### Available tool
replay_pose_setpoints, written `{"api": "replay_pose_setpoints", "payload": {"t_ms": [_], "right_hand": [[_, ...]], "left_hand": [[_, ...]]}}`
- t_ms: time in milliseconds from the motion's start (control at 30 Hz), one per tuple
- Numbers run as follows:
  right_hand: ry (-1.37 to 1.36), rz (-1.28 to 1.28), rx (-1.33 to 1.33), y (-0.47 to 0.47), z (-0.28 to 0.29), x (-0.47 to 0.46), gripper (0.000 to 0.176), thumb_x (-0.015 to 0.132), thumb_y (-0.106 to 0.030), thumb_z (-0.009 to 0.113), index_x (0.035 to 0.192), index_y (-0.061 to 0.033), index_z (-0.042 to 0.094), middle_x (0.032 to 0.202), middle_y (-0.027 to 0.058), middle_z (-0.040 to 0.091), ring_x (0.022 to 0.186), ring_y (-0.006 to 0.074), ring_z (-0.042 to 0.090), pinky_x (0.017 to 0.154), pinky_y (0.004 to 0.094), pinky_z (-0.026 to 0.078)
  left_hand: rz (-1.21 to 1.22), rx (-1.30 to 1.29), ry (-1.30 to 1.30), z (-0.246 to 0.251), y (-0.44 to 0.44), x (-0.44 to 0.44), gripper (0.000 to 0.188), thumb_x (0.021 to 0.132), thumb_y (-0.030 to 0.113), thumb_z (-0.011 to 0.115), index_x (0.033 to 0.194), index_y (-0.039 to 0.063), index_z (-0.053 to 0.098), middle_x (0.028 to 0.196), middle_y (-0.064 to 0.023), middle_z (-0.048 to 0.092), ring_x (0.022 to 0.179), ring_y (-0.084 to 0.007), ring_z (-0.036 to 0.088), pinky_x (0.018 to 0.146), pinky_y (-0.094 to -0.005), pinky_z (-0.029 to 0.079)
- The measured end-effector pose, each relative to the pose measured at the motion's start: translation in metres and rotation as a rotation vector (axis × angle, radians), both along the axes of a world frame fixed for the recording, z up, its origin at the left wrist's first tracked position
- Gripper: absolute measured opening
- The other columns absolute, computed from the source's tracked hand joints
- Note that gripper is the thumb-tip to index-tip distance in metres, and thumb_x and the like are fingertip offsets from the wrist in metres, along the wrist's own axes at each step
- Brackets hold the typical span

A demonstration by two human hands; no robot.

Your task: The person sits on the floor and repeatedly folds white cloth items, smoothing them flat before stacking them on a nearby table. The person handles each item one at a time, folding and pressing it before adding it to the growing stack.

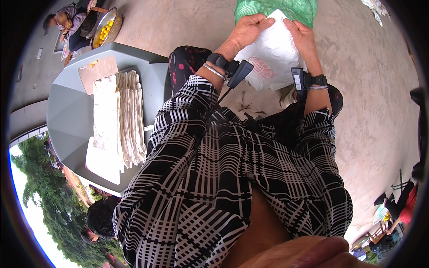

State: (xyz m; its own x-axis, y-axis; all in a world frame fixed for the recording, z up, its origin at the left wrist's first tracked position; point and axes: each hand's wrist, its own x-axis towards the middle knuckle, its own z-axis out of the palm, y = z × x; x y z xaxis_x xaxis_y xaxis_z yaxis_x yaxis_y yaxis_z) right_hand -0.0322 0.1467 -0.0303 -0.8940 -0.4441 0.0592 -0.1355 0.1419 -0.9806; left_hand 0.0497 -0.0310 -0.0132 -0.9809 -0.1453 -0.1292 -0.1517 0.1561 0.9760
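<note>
Both hands hold a thin white crinkled bag or sheet (268,55) by its far edge, in front of my knees. It carries a red oval print with writing. My left hand (253,28) pinches the edge between thumb and fingers. Just to its right, my right hand (301,35) grips the same edge, thumb on top. A peak of the white material rises between the two thumbs. Behind it is a green mesh sack (278,10), partly covered by the white material and my hands.
Left of me, a grey faceted plastic stand or tub (70,114) bears a stack of folded white sheets or bags (129,117). A metal basin (115,28) of yellow fruit stands beyond, near a seated person (72,25). Dark twigs (246,105) lie between my feet. Other people are behind.
</note>
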Motion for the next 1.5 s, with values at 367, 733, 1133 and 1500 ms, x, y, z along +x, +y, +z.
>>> {"api": "replay_pose_setpoints", "payload": {"t_ms": [367, 733, 1133, 1500], "right_hand": [[0.044, 0.244, 0.091, 0.006, 0.0, 0.005, 0.029, 0.087, -0.033, 0.069, 0.081, -0.0052, 0.064, 0.062, -0.0081, 0.047, 0.056, 0.0027, 0.038, 0.048, 0.0214, 0.032], [0.044, 0.118, 0.1, 0.015, -0.01, -0.013, 0.019, 0.093, -0.023, 0.062, 0.094, -0.0044, 0.066, 0.078, -0.0074, 0.058, 0.071, 0.0018, 0.049, 0.063, 0.0186, 0.041], [-0.301, -0.172, -0.107, 0.039, -0.016, -0.015, 0.052, 0.093, -0.042, 0.057, 0.119, 0.003, 0.059, 0.119, 0.0078, 0.06, 0.11, 0.015, 0.053, 0.096, 0.0284, 0.039], [-0.279, 0.103, -0.279, 0.026, -0.008, -0.001, 0.023, 0.089, -0.016, 0.066, 0.107, -0.0012, 0.066, 0.095, -0.0013, 0.066, 0.084, 0.0062, 0.058, 0.077, 0.023, 0.045]], "left_hand": [[-0.025, 0.218, -0.087, -0.003, -0.004, 0.001, 0.03, 0.075, 0.017, 0.079, 0.102, 0.004, 0.072, 0.091, -0.0061, 0.071, 0.081, -0.0137, 0.065, 0.077, -0.0274, 0.052], [-0.045, 0.218, -0.106, 0.004, -0.008, 0.006, 0.029, 0.077, 0.014, 0.078, 0.103, 0.004, 0.071, 0.093, -0.0053, 0.071, 0.082, -0.0142, 0.066, 0.077, -0.0274, 0.052], [0.242, 0.537, 0.063, 0.007, -0.033, 0.023, 0.027, 0.082, 0.013, 0.073, 0.107, 0.004, 0.067, 0.101, -0.0049, 0.069, 0.095, -0.0178, 0.064, 0.088, -0.0329, 0.048], [0.394, 0.243, 0.088, -0.017, -0.049, 0.042, 0.045, 0.079, 0.027, 0.078, 0.113, 0.002, 0.062, 0.103, -0.0088, 0.068, 0.096, -0.0197, 0.063, 0.086, -0.0322, 0.05]]}}
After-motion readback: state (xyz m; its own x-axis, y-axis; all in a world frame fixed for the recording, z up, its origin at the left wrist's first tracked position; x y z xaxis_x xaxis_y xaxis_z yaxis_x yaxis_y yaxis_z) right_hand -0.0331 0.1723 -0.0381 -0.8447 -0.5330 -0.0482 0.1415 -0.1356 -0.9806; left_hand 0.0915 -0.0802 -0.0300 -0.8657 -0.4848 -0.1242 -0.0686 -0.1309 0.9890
